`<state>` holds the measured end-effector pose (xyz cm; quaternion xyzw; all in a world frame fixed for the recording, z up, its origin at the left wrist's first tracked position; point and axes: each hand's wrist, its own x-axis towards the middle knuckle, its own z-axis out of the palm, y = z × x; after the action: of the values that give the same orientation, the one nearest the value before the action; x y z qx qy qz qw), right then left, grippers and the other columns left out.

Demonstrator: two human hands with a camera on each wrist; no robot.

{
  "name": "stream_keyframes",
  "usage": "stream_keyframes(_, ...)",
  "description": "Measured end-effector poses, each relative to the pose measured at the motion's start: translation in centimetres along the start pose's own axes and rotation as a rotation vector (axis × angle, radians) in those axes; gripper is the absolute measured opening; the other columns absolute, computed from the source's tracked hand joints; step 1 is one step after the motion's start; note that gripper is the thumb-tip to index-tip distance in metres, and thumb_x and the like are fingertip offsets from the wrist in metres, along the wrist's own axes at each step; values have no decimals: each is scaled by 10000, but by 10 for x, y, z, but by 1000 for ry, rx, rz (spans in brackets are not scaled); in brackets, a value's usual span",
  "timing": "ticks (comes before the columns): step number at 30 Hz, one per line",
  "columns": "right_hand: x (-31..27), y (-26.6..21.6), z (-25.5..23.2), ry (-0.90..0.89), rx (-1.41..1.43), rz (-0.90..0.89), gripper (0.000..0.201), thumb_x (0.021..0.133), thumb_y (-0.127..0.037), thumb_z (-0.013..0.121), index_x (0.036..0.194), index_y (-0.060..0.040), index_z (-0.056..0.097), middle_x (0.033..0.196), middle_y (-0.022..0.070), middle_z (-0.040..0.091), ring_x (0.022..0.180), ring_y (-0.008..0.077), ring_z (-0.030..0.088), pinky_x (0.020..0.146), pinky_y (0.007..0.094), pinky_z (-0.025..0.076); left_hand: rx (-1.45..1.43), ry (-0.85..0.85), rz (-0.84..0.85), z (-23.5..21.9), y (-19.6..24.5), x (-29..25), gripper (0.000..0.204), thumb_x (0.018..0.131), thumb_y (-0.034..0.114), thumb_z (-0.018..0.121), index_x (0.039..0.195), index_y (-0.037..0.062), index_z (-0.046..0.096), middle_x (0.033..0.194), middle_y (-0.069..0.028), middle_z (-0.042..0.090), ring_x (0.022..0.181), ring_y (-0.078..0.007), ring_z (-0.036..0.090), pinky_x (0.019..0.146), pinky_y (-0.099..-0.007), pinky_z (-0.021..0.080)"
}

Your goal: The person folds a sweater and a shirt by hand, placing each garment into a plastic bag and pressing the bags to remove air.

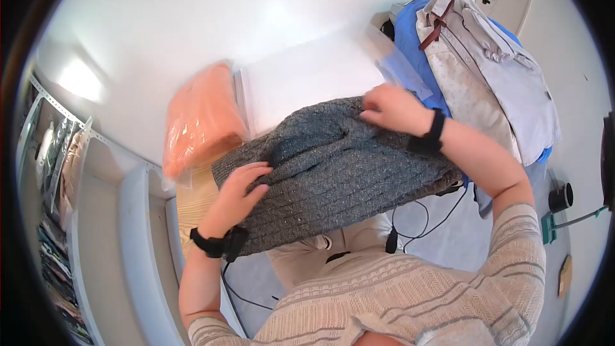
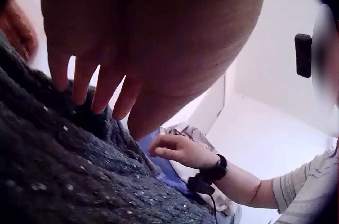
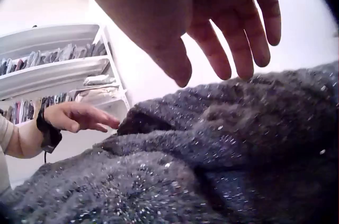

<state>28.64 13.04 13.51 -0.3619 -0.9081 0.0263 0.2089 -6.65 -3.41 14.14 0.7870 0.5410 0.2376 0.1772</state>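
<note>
A dark grey speckled knit garment [image 1: 320, 186] lies bunched across the table's front edge, with folds along its upper part. Over its left part is the left hand [image 1: 238, 197], fingers spread and relaxed, fingertips at the fabric. The right hand [image 1: 398, 110] is at the garment's upper right, its fingers loosely bent. In the left wrist view the left fingers [image 2: 108, 89] hang straight against the knit [image 2: 79, 155]. In the right wrist view the right fingers [image 3: 233, 49] reach down to the top of the knit [image 3: 254, 113], pinching nothing visible.
An orange item in clear plastic [image 1: 204, 115] lies at the back left, beside a stack of clear plastic bags [image 1: 307, 77]. White and blue clothes [image 1: 480, 70] are heaped at the right. Shelves [image 1: 102, 198] stand at the left; black cables [image 1: 426, 227] hang below the garment.
</note>
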Motion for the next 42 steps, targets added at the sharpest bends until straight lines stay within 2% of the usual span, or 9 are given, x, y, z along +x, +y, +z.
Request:
stream_keyframes(5,13,-34,48,-15,-111,-5,285,778,-287,687,914,-45,622,837,139,618,901,328,596,796,432,481,115,-69,252,51,17,30,579,827,151,668,1350,29,449,1306,-200,476,1178,-359,466,1004,-413,389)
stream_keyframes(9,19,-37,38,-234,-99,138,165,745,-187,648,795,-33,620,781,140,621,868,324,612,765,426,497,125,-208,73,64,30,40,556,839,158,658,1342,34,456,1287,-191,465,1175,-363,442,1014,-405,368)
stream_keyframes(14,-9,-31,7,-35,110,-177,133,627,-72,626,680,-53,505,921,106,636,875,329,571,762,430,455,173,-313,163,61,30,35,511,828,144,658,1298,36,488,1241,-177,488,1144,-339,458,990,-394,382)
stream_keyframes(19,-27,-13,13,-409,326,-280,254,670,-73,686,726,-52,439,1021,137,596,1042,345,532,889,428,416,97,-195,356,37,28,25,402,806,102,659,1196,50,574,1141,-167,552,1105,-323,511,952,-400,414)
stream_keyframes(21,-28,-11,16,-317,360,-347,265,662,-96,679,706,-58,420,755,95,486,840,319,526,743,415,416,76,-47,152,12,30,27,384,778,54,662,1157,56,598,1091,-164,569,1065,-332,531,931,-402,429)
stream_keyframes(24,-26,-20,3,-490,325,-202,271,689,-85,707,738,-53,443,1100,147,594,1107,349,504,952,431,389,275,25,57,3,8,21,441,751,-22,638,1179,76,593,1086,-165,553,1048,-337,531,914,-406,441)
stream_keyframes(27,-25,-18,-9,-488,194,-249,211,742,-110,696,787,-42,502,1043,138,616,1048,304,558,911,398,426,271,-211,5,15,-18,10,458,777,-26,603,1211,120,578,1133,-182,536,1050,-374,530,915,-417,457)
stream_keyframes(31,-6,43,-6,12,383,184,228,888,-224,611,982,-17,626,883,105,653,828,203,619,773,314,482,306,-145,-32,26,-11,2,475,798,-50,555,1241,120,542,1214,-257,477,1106,-429,501,960,-442,447)
stream_keyframes(42,-28,131,5,-381,306,476,406,888,-409,630,836,-6,627,717,81,597,728,176,553,677,331,436,340,-58,-84,47,-23,-5,375,804,-68,468,1160,43,502,1251,-302,416,1195,-457,431,979,-466,436)
